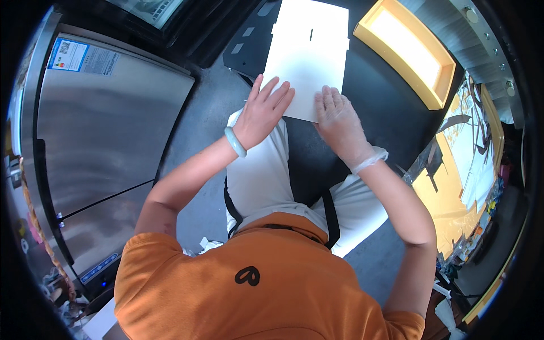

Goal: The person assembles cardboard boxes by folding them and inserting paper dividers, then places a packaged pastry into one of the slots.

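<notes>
A flat white card panel (309, 62) with small side tabs and a short dark slot lies on a black table (385, 85). My left hand (264, 109), bare with a pale bangle at the wrist, rests its spread fingers on the panel's near left edge. At the near right corner of the panel is my right hand (341, 122), in a thin clear glove. Its fingers are stretched out and lie flat, close together, against the card. Neither hand is gripping anything visible.
A shallow yellow tray-like box (391, 59) with a bright white inside stands on the table's far right. A steel refrigerator (107, 130) is on my left. To the right, a yellow carton (447, 192) holds white and dark scraps. My knees are under the table's near side.
</notes>
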`<state>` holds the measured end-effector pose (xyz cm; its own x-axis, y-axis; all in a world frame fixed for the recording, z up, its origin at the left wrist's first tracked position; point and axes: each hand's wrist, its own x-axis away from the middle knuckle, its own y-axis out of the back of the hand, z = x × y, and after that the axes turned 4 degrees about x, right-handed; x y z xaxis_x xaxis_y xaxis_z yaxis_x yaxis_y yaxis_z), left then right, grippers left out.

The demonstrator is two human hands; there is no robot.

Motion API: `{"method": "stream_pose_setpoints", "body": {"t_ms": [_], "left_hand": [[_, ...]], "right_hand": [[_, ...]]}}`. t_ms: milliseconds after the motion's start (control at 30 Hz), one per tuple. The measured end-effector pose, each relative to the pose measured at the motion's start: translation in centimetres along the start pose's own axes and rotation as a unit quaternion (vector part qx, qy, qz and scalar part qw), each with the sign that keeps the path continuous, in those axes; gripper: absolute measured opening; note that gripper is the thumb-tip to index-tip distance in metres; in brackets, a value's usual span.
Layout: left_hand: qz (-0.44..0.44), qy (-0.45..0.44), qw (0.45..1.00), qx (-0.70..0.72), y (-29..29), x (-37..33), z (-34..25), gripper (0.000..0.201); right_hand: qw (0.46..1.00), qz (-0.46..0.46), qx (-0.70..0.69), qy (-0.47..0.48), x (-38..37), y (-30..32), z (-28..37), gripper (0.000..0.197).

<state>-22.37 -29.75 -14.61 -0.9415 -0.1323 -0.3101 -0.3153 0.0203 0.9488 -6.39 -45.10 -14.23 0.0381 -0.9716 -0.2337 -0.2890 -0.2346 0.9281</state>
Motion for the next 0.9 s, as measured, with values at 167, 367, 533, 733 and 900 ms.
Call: {"method": "stream_pose_setpoints", "body": {"t_ms": [167,367,533,733,900], "left_hand": [[0.040,-0.003,0.999,0.025,1.2,-2.2,1.4,0.040],[0.134,0.000,0.987,0.088,5.5,-5.4,2.7,0.033],[0.036,-0.098,0.994,-0.021,12.6,-8.3,3.3,0.029],[0.089,-0.085,0.991,0.052,25.7,-10.9,1.8,0.024],[0.243,-0.020,0.952,0.186,22.3,-17.7,2.4,0.019]], "right_hand": [[0.999,0.041,-0.013,-0.029,-2.4,1.5,-0.1,0.024],[0.985,0.102,-0.129,-0.052,-5.4,4.6,-4.0,0.010],[0.997,-0.039,-0.046,-0.047,-6.6,10.3,-5.4,0.003],[0.979,-0.106,-0.174,-0.008,-6.3,22.1,-10.2,0.023],[0.929,0.260,-0.251,-0.073,-9.6,22.5,-13.9,0.048]]}}
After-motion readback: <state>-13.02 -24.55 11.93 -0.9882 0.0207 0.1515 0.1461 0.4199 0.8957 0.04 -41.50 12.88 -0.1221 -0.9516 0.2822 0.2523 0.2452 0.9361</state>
